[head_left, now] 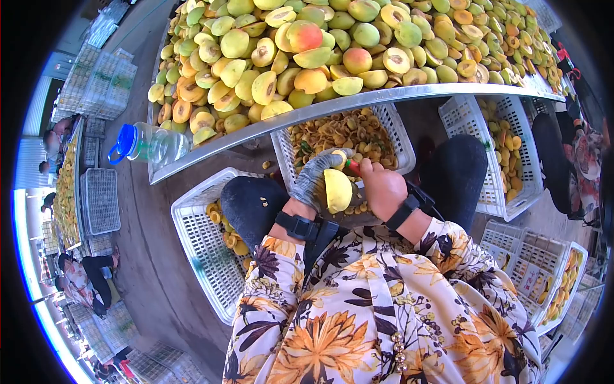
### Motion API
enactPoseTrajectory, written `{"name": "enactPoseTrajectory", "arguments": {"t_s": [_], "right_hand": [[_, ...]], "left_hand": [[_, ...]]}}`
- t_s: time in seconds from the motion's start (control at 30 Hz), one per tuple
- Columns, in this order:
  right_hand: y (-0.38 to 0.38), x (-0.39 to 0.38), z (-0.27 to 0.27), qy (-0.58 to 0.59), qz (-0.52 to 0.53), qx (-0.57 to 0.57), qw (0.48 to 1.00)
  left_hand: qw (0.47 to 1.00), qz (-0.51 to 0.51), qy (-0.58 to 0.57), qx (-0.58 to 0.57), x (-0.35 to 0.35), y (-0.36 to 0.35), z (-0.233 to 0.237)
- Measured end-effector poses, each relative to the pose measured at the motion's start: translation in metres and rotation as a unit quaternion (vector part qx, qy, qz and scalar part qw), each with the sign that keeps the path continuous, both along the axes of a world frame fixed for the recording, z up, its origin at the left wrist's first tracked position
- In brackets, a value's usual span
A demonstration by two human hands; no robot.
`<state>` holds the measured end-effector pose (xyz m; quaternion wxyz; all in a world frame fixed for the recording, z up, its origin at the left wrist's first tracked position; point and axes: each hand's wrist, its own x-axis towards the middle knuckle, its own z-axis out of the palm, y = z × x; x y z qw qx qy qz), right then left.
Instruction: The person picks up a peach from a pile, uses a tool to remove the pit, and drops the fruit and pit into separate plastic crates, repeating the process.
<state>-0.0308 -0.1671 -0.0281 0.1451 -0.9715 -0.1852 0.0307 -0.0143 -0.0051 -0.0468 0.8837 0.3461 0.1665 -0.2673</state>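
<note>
My left hand [313, 178], in a grey glove, is closed around a yellow cut fruit [338, 191] above my lap. Bare-skinned, my right hand [382, 191] has its fingers wrapped round a red handle [352, 168], its tip pointing toward the gloved hand; any blade is hard to make out. Both hands are close together over a white crate [406, 153] of small brownish-yellow pieces between my knees. In front of them, a metal-edged table [256, 132] bears a heap of halved yellow-green fruit [300, 57].
A clear bottle with a blue lid [150, 143] lies at the table's left corner. One white crate [201, 256] of fruit pieces stands by my left knee, another [470, 137] beyond my right. People sit at far left and right, among stacked crates [96, 80].
</note>
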Motion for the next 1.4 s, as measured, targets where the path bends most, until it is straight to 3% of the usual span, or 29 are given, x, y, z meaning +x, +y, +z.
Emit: {"name": "enactPoseTrajectory", "arguments": {"t_s": [0.1, 0.23, 0.3, 0.33, 0.37, 0.4, 0.43, 0.47, 0.53, 0.6, 0.67, 0.73, 0.77, 0.8, 0.87, 0.9, 0.93, 0.97, 1.0, 1.07, 1.1, 1.13, 1.2, 1.23, 1.27, 1.3, 1.33, 1.37, 1.4], "right_hand": [[0.002, 0.001, -0.003, -0.074, 0.021, -0.047, 0.996], [0.004, 0.002, -0.004, -0.101, 0.030, -0.082, 0.991], [0.009, 0.003, 0.001, -0.037, 0.016, -0.016, 0.999], [0.003, 0.004, -0.012, -0.044, 0.047, 0.096, 0.993], [0.000, 0.001, 0.003, -0.044, 0.042, 0.068, 0.996], [0.007, 0.001, 0.000, -0.049, 0.021, 0.067, 0.996], [0.014, 0.000, -0.001, -0.003, -0.011, 0.051, 0.999], [0.018, 0.002, 0.001, 0.044, -0.036, 0.043, 0.997], [0.014, 0.006, 0.004, 0.038, -0.038, 0.118, 0.992], [0.010, 0.009, 0.004, 0.039, -0.045, 0.137, 0.989], [0.009, 0.007, 0.005, 0.037, -0.035, 0.131, 0.990], [0.011, 0.004, 0.001, 0.019, -0.036, 0.140, 0.989], [0.013, 0.002, -0.001, -0.018, -0.017, 0.094, 0.995], [0.014, -0.001, 0.002, -0.054, 0.002, 0.049, 0.997], [0.017, -0.001, 0.003, -0.162, 0.035, 0.009, 0.986], [0.016, 0.001, 0.004, -0.147, 0.030, 0.025, 0.988], [0.015, 0.001, 0.006, -0.131, 0.025, 0.042, 0.990], [0.018, 0.003, 0.014, -0.082, -0.008, 0.063, 0.995], [0.019, 0.008, 0.013, -0.061, -0.021, 0.044, 0.997], [0.008, 0.023, 0.003, -0.076, -0.047, 0.032, 0.996], [-0.002, 0.030, 0.012, -0.062, -0.041, -0.045, 0.996], [-0.016, 0.044, 0.012, 0.159, -0.186, 0.326, 0.913], [-0.035, 0.044, 0.029, 0.170, -0.175, 0.357, 0.902], [-0.031, 0.043, 0.018, 0.159, -0.164, 0.432, 0.872], [-0.034, 0.033, 0.047, 0.293, -0.150, 0.505, 0.798], [-0.019, 0.029, 0.035, 0.151, -0.109, 0.498, 0.847], [-0.011, 0.020, 0.023, 0.176, -0.079, 0.426, 0.884], [-0.004, 0.011, 0.018, 0.115, -0.034, 0.457, 0.881], [-0.001, 0.004, 0.017, 0.118, -0.026, 0.394, 0.911]], "left_hand": [[0.997, -0.016, 0.065, -0.034, 0.000, 0.003, 0.003], [0.997, -0.011, 0.057, -0.045, -0.005, 0.001, 0.017], [0.988, 0.108, -0.006, 0.109, -0.021, -0.007, 0.043], [0.991, 0.111, 0.021, 0.072, -0.017, 0.003, -0.016], [0.956, -0.182, -0.105, -0.206, 0.018, -0.002, -0.048], [0.998, -0.053, 0.030, -0.004, 0.014, 0.026, -0.059], [0.999, -0.044, 0.016, 0.018, 0.005, 0.030, -0.081], [0.995, 0.025, 0.095, -0.006, 0.005, 0.014, -0.040], [0.996, 0.061, 0.065, 0.020, 0.001, -0.009, 0.014], [0.999, -0.015, 0.035, 0.011, 0.003, 0.002, 0.021], [0.999, -0.030, 0.029, 0.024, 0.006, 0.007, 0.003], [0.998, 0.023, 0.034, 0.048, 0.007, 0.003, -0.002], [0.998, 0.013, 0.036, 0.056, 0.004, 0.003, -0.002], [0.998, 0.010, 0.036, 0.056, -0.001, 0.015, -0.033], [0.995, 0.044, 0.076, -0.053, -0.004, 0.046, -0.120], [0.977, -0.072, 0.020, -0.200, 0.010, 0.042, -0.123], [0.996, -0.040, -0.008, -0.076, 0.007, 0.040, -0.085], [0.998, -0.025, -0.003, -0.060, 0.006, 0.028, -0.057], [0.999, -0.008, 0.002, -0.043, 0.006, 0.020, -0.043], [0.998, 0.058, -0.003, 0.028, -0.006, 0.036, -0.057], [0.994, 0.056, -0.010, 0.093, -0.012, 0.033, -0.029], [0.987, 0.047, -0.021, 0.152, -0.009, 0.027, -0.015], [0.993, 0.052, -0.024, 0.098, -0.003, 0.030, -0.012], [0.993, 0.051, -0.025, 0.099, -0.001, 0.027, -0.011], [0.992, 0.055, -0.036, 0.108, 0.004, 0.019, -0.011], [0.990, 0.061, -0.046, 0.118, 0.008, 0.013, -0.010], [0.987, 0.072, -0.056, 0.131, 0.012, 0.004, -0.009], [0.985, 0.077, -0.064, 0.140, 0.014, -0.002, -0.008], [0.982, 0.083, -0.074, 0.150, 0.017, -0.007, -0.007]]}}
